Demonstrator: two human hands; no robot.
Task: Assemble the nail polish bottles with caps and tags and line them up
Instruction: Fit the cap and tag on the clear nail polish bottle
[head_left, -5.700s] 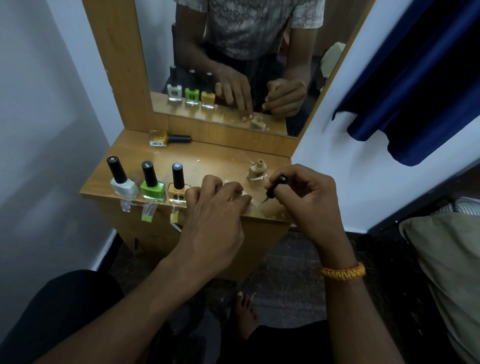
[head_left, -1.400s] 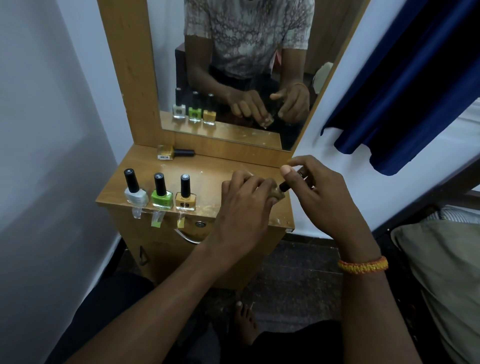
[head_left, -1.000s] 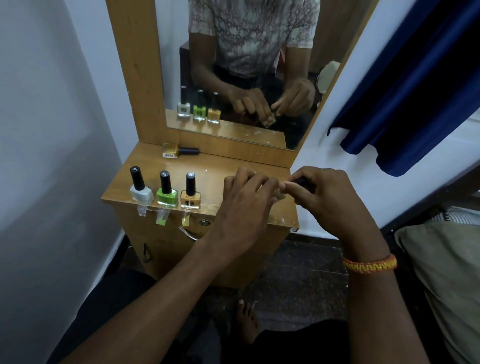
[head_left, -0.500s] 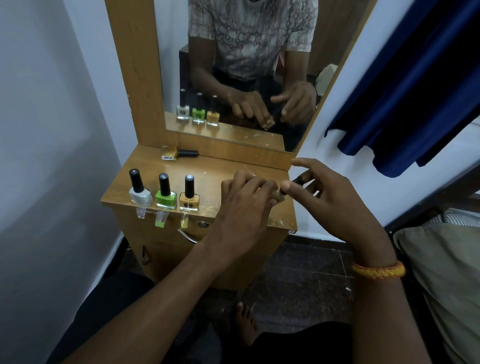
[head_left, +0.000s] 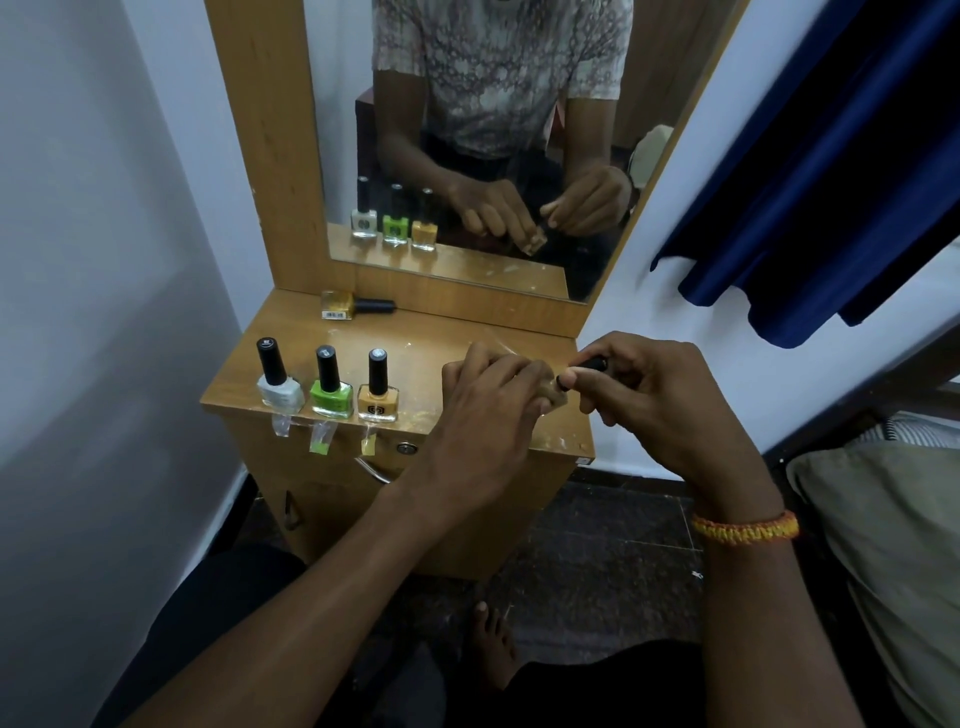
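Three capped bottles stand in a row at the front left of the wooden dresser top (head_left: 431, 353): a white one (head_left: 279, 388), a green one (head_left: 330, 391) and an orange one (head_left: 378, 396). A clear tag with a colour patch (head_left: 320, 437) hangs below each over the front edge. My left hand (head_left: 485, 410) grips a beige bottle (head_left: 555, 396), mostly hidden by my fingers. My right hand (head_left: 644, 400) pinches the black cap (head_left: 586, 367) at that bottle's neck. A gold bottle (head_left: 353, 305) lies on its side at the back.
A mirror (head_left: 483, 130) rises behind the dresser and reflects my hands and the bottles. A white wall is on the left, a blue curtain (head_left: 831, 171) hangs at the right, and a pale cushion (head_left: 893, 545) sits low right. My bare foot (head_left: 493, 644) rests on the dark floor.
My left hand lifted the beige bottle off the top. My right hand brought the black cap to its neck and keeps shifting its fingers around the cap there.
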